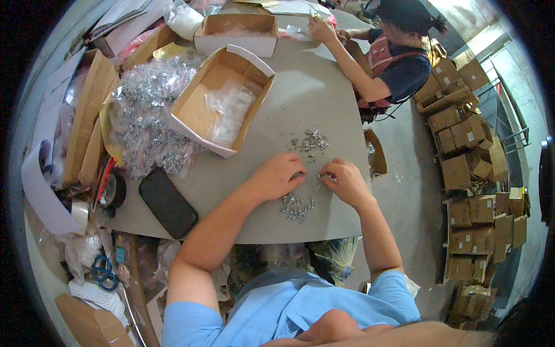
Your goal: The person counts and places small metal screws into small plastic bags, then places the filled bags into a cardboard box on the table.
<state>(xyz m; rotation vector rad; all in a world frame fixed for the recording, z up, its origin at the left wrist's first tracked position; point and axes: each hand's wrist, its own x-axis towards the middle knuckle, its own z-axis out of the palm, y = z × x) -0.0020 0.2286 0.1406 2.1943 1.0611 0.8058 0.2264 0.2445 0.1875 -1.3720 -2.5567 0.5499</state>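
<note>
My left hand (281,176) rests on the grey table with its fingers curled together; whatever they hold is hidden. Facing it, my right hand (346,183) is closed, and small shiny metal screws show at its fingertips. Between my forearms, close to the front edge, lies a loose pile of silver screws (296,207). Just beyond my hands is a second pile of smaller metal fasteners (313,140), with a few scattered around it. The open cardboard box (191,107) beyond my left hand contains small clear plastic bags (231,107).
A heap of bagged metal hardware (153,113) covers the table's left side. A black phone-like case (168,202) lies near my left forearm. Another box (236,34) stands at the back. Across the table a co-worker (399,58) handles something small. Stacked cartons (462,139) line the right.
</note>
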